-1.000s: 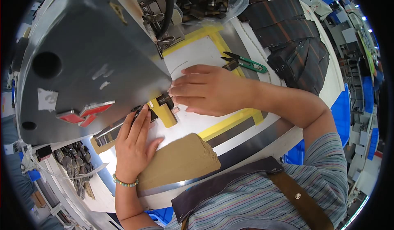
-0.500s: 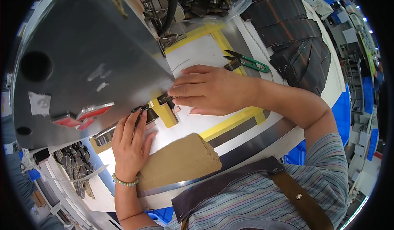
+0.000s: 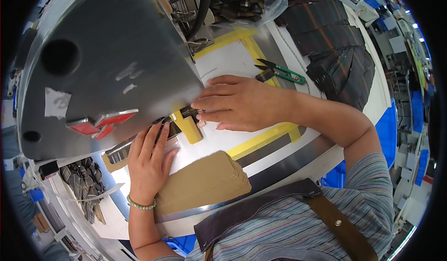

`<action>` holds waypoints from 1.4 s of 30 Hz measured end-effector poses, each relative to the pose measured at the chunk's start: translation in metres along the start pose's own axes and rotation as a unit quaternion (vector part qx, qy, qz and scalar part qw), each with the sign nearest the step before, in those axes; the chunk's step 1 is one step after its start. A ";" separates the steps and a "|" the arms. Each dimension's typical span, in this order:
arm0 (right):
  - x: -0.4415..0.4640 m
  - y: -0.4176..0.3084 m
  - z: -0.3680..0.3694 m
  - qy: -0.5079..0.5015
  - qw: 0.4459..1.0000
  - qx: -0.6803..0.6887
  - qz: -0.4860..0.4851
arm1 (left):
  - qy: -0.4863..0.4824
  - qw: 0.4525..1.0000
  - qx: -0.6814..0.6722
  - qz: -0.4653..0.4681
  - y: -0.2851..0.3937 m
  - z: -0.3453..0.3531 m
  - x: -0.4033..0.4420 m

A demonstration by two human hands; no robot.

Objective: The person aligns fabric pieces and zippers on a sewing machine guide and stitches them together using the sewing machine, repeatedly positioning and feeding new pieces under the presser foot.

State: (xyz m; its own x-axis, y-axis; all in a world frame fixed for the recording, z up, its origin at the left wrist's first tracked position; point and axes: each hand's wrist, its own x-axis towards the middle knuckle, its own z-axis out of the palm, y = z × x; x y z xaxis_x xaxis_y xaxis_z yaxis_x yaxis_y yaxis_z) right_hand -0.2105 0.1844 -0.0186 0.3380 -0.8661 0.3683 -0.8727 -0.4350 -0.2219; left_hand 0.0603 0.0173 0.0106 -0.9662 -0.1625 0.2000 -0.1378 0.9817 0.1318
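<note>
With slightly spread fingers, the left hand [image 3: 149,163] and right hand [image 3: 249,103], on either side of the yellow T-shaped block [image 3: 188,130], could skew the dark plaid fabric strip [image 3: 174,130] through uneven pressure.

The block [image 3: 188,129] is yellow, the stack [image 3: 202,182] tan, the machine [image 3: 121,42] grey with red emblem [image 3: 115,118]; dark fabric [image 3: 326,33] carries orange stripes.

Between the left hand [image 3: 150,162] and right hand [image 3: 242,102], the yellow piece [image 3: 188,129] hides part of the dark strip [image 3: 174,130]; beyond the right hand, the plastic bag [image 3: 278,4] is cut off by the top edge
</note>
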 end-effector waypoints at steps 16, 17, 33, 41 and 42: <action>0.000 -0.005 -0.001 -0.007 0.999 -0.035 0.003 | -0.019 1.000 0.009 0.002 0.003 -0.003 0.002; 0.000 -0.005 -0.001 -0.007 0.999 -0.036 0.001 | -0.010 1.000 0.018 0.012 0.002 -0.002 0.003; 0.001 -0.005 0.000 -0.009 1.000 -0.027 0.009 | -0.030 1.000 0.007 -0.006 0.003 -0.003 0.001; 0.001 -0.004 -0.001 -0.003 1.000 -0.019 0.007 | -0.039 0.999 0.002 -0.015 0.005 -0.004 0.001; 0.000 -0.003 0.001 0.003 1.000 -0.018 0.003 | -0.039 0.999 0.002 -0.015 0.005 -0.004 0.001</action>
State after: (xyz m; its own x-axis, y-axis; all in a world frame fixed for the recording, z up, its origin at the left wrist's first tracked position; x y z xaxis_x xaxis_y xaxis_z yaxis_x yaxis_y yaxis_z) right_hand -0.2074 0.1852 -0.0185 0.3311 -0.8667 0.3732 -0.8865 -0.4212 -0.1917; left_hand 0.0594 0.0214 0.0156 -0.9755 -0.1842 0.1206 -0.1682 0.9769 0.1318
